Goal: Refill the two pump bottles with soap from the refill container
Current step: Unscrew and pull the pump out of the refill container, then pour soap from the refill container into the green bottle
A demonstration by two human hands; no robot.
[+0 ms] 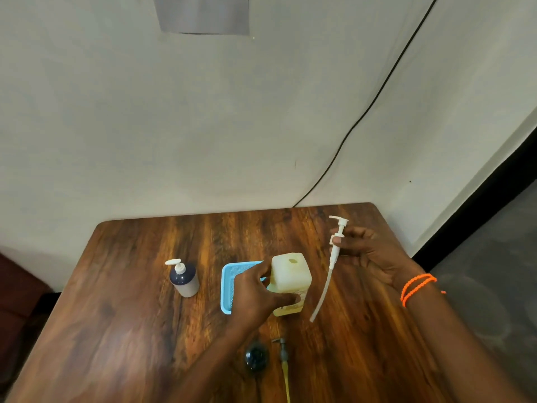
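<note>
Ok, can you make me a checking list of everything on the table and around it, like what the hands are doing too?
Surface: wooden table, nothing spilled that I can see.
Job's things: pale yellow refill container upright, its top hole open; white pump with long tube lifted out; dark pump bottle upright, pump still on; dark open bottle near the front edge; its grey pump lying beside it.
Clutter: blue tray behind the container.
Hands: left hand grips the container; right hand holds the white pump clear of the table, orange cords on its wrist.
Cables: black cable running down the wall.
Surroundings: pale wall, grey panel up high, dark floor to the right.
</note>
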